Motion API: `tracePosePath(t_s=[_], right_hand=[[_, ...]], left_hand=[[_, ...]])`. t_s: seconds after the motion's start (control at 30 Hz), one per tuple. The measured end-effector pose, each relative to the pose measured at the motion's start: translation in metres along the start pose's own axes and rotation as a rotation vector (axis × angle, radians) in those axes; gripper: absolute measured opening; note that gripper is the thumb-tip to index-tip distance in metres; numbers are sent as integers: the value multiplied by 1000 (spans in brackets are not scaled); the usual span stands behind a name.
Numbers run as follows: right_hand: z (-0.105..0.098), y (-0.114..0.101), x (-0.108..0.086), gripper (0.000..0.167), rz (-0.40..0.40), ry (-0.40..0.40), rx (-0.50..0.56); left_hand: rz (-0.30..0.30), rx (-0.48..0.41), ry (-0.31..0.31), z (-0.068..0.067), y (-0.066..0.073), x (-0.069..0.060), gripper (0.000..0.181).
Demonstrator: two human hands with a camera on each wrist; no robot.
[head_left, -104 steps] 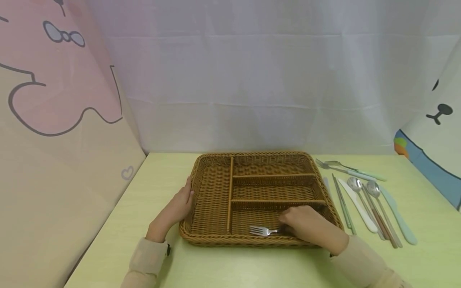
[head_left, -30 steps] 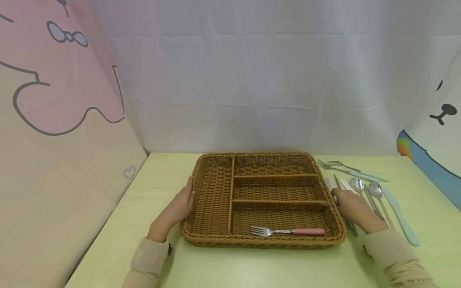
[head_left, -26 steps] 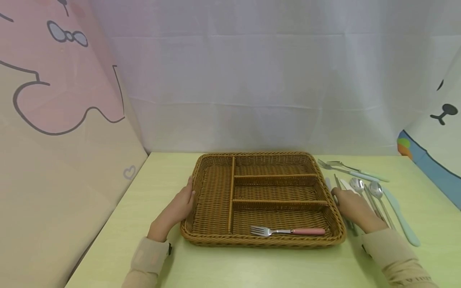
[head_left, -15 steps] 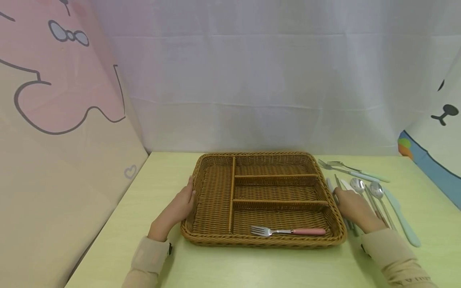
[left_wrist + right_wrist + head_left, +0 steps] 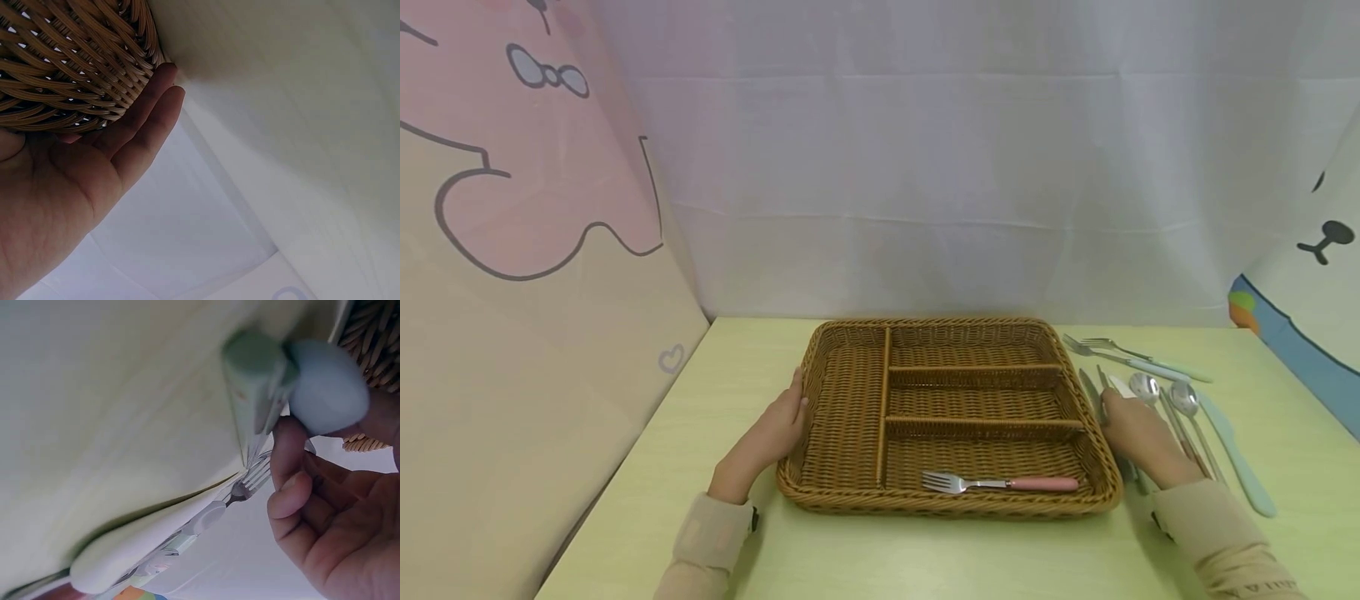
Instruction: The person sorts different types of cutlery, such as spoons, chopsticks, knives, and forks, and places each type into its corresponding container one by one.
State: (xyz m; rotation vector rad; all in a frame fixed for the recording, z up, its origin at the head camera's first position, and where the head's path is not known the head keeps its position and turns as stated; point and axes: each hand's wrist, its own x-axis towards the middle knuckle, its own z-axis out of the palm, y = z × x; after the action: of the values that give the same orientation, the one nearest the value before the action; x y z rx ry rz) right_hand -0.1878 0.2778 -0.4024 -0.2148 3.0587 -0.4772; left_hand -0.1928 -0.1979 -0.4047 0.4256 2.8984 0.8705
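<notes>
A brown wicker basket [image 5: 883, 400] with dividers stands on the table. Against its left outer side rests my left hand [image 5: 767, 433], fingers nearly straight on the weave [image 5: 69, 69]. Inside the front compartment lies a fork with a pink handle [image 5: 1043, 483]. Just right of the basket, my right hand [image 5: 1142, 433] pinches a knife whose pale blue handle [image 5: 328, 387] shows in the right wrist view; its blade [image 5: 1090, 390] points toward the back. Green chopsticks [image 5: 256, 369] lie beside the handle, partly hidden by the hand in the head view.
Right of my right hand lie two spoons [image 5: 1184, 398], brown-handled chopsticks [image 5: 1191, 446], a white knife [image 5: 1122, 386] and a mint-green knife [image 5: 1240, 454]. Two forks [image 5: 1150, 365] lie behind them. A pale cloth wall [image 5: 880, 192] stands behind the table.
Since the oldest frame, my right hand has let go of the pink-handled fork and moved right, out of the basket, to the knife. The knife's blade has tilted slightly. My left hand stays put.
</notes>
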Motion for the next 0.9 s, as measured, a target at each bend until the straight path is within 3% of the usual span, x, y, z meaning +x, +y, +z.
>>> tracePosePath(t_s=[0.43,0.63,0.9], right_hand=[[-11,-3,1,45,-28,74,-7],[-19,-8,-1,46,-33,68,20],[-27,-16,0,40,-49,129,-11]], left_hand=[[-8,17,8,-1,1,-1,56],[-4,9,8,-1,1,0,56],[2,12,9,0,1,-1,56]])
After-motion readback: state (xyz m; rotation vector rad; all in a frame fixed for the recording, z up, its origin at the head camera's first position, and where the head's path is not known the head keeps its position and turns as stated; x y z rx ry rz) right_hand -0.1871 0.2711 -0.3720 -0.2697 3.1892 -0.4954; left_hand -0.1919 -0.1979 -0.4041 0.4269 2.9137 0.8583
